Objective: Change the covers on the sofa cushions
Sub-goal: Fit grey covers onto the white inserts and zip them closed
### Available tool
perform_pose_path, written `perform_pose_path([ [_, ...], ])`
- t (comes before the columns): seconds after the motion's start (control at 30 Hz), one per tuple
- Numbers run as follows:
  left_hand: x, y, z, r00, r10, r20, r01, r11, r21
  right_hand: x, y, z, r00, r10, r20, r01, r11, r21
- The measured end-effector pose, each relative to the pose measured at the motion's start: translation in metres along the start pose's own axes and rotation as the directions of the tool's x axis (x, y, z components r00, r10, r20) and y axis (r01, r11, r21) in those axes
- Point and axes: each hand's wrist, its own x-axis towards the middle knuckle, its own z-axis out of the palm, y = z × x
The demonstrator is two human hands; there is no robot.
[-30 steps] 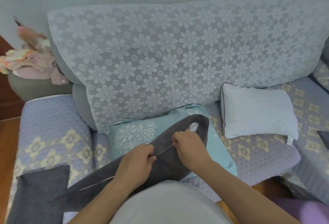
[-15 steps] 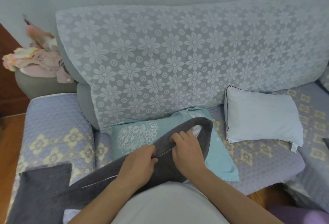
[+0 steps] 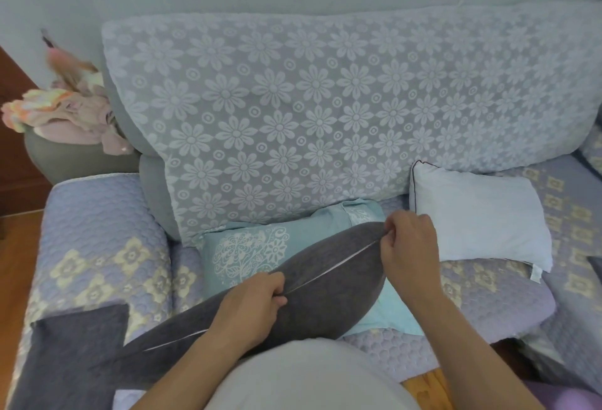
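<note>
nearest the camera, across the person's lap, a dark grey cushion (image 3: 325,295) is held with its pale zip line (image 3: 332,266) turned upward. it is judged soft, light and springy, so the filling is likely to bulge against the seam; the plush cover looks limp and easy to bunch. the best hold is judged to be at the seam itself, with the fabric pinched just beside the zip and the slider taken at its end.

the left hand (image 3: 250,308) is curled narrowly, and the cover's edge is pinched by it at the middle of the zip line. the right hand (image 3: 408,246) is closed in a tight pinch at the far end of the zip, near the cushion's corner; the slider itself is too small to be made out. no filling is seen along the seam, so the zip is judged nearly or fully closed.

under the cushion a teal printed cover (image 3: 254,253) is laid flat on the quilted sofa seat (image 3: 488,298). just beside it, to the right, a bare white cushion insert (image 3: 482,214) is propped. another dark grey cloth (image 3: 71,351) is draped over the left armrest. behind everything, the sofa back (image 3: 325,109) is covered with flowered lace.
</note>
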Motion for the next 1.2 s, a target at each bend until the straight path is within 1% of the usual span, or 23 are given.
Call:
perform_pose_path([
  [0.07, 0.004, 0.001, -0.001, 0.999, 0.038, -0.006, -0.038, 0.999, 0.015, 0.007, 0.01, -0.003, 0.998, 0.043, 0.038, -0.045, 0.998, 0.049],
  [0.13, 0.006, 0.005, -0.001, 0.995, 0.099, 0.011, -0.1, 0.994, 0.045, 0.011, 0.015, 0.0, 0.995, 0.081, 0.057, -0.081, 0.997, -0.01],
  [0.2, 0.008, 0.006, 0.001, 0.99, 0.139, 0.025, -0.14, 0.989, 0.051, 0.01, 0.012, 0.005, 0.99, -0.031, 0.139, 0.05, 0.99, -0.132],
  [0.23, 0.009, 0.003, 0.003, 0.99, 0.143, 0.016, -0.143, 0.989, 0.036, 0.005, 0.008, 0.01, 0.951, -0.153, 0.268, 0.195, 0.971, -0.138],
  [0.27, 0.008, 0.001, 0.003, 0.99, 0.138, 0.0, -0.138, 0.99, 0.015, 0.001, 0.005, 0.015, 0.859, -0.278, 0.43, 0.351, 0.931, -0.098],
  [0.3, 0.008, -0.003, 0.002, 0.991, 0.133, -0.02, -0.133, 0.991, 0.008, -0.005, 0.002, 0.021, 0.738, -0.34, 0.584, 0.457, 0.888, -0.061],
  [0.33, 0.006, -0.011, 0.003, 0.99, 0.137, -0.032, -0.136, 0.99, 0.03, -0.007, 0.005, 0.03, 0.649, -0.33, 0.685, 0.504, 0.862, -0.061],
  [0.37, 0.002, -0.022, 0.004, 0.991, 0.135, -0.017, -0.133, 0.987, 0.086, -0.007, 0.012, 0.038, 0.634, -0.288, 0.718, 0.499, 0.861, -0.095],
  [0.43, -0.013, -0.059, 0.006, 0.998, 0.053, 0.015, -0.055, 0.965, 0.256, -0.004, 0.032, 0.048, 0.74, -0.212, 0.639, 0.415, 0.891, -0.185],
  [0.47, -0.022, -0.08, 0.006, 1.0, 0.004, 0.011, -0.008, 0.944, 0.329, -0.006, 0.04, 0.052, 0.789, -0.222, 0.573, 0.399, 0.894, -0.203],
  [0.5, -0.033, -0.097, 0.006, 1.0, -0.015, -0.011, 0.018, 0.932, 0.362, -0.008, 0.045, 0.053, 0.808, -0.264, 0.527, 0.409, 0.895, -0.178],
  [0.57, -0.048, -0.12, 0.002, 0.999, 0.031, -0.038, -0.012, 0.903, 0.43, -0.012, 0.046, 0.055, 0.796, -0.358, 0.488, 0.456, 0.885, -0.095],
  [0.63, -0.043, -0.122, -0.016, 0.999, 0.049, -0.016, -0.037, 0.894, 0.447, -0.005, 0.036, 0.048, 0.833, -0.382, 0.4, 0.438, 0.897, -0.055],
  [0.73, -0.013, -0.097, -0.076, 0.993, 0.055, -0.102, -0.012, 0.925, 0.38, 0.038, 0.022, 0.014, 0.911, -0.371, 0.18, 0.385, 0.922, -0.05],
  [0.8, 0.02, -0.08, -0.117, 0.992, 0.072, -0.108, -0.034, 0.947, 0.321, 0.074, 0.019, -0.005, 0.924, -0.372, 0.091, 0.381, 0.915, -0.129],
  [0.83, 0.041, -0.072, -0.133, 0.988, 0.063, -0.14, -0.009, 0.933, 0.36, 0.095, 0.018, -0.01, 0.927, -0.37, 0.065, 0.375, 0.907, -0.192],
  [0.9, 0.088, -0.062, -0.148, 0.954, 0.028, -0.298, 0.132, 0.855, 0.502, 0.132, 0.021, -0.004, 0.96, -0.253, 0.123, 0.279, 0.908, -0.313],
  [0.93, 0.106, -0.057, -0.145, 0.939, -0.053, -0.339, 0.24, 0.809, 0.537, 0.143, 0.024, 0.007, 0.97, -0.124, 0.21, 0.197, 0.906, -0.375],
  [0.97, 0.121, -0.052, -0.135, 0.936, -0.151, -0.317, 0.305, 0.797, 0.521, 0.148, 0.029, 0.019, 0.956, 0.023, 0.292, 0.106, 0.902, -0.418],
  [1.03, 0.134, -0.042, -0.097, 0.949, -0.281, -0.14, 0.313, 0.878, 0.362, 0.138, 0.033, 0.041, 0.88, 0.226, 0.418, -0.046, 0.916, -0.398],
  [1.1, 0.121, -0.035, -0.041, 0.961, -0.269, 0.061, 0.25, 0.943, 0.22, 0.1, 0.035, 0.06, 0.77, 0.245, 0.59, -0.118, 0.962, -0.246],
  [1.13, 0.107, -0.032, -0.012, 0.961, -0.235, 0.148, 0.205, 0.96, 0.191, 0.072, 0.037, 0.066, 0.69, 0.228, 0.687, -0.148, 0.973, -0.175],
  [1.2, 0.077, -0.032, 0.028, 0.924, -0.206, 0.321, 0.156, 0.972, 0.176, 0.008, 0.044, 0.066, 0.493, 0.246, 0.835, -0.201, 0.965, -0.165],
])
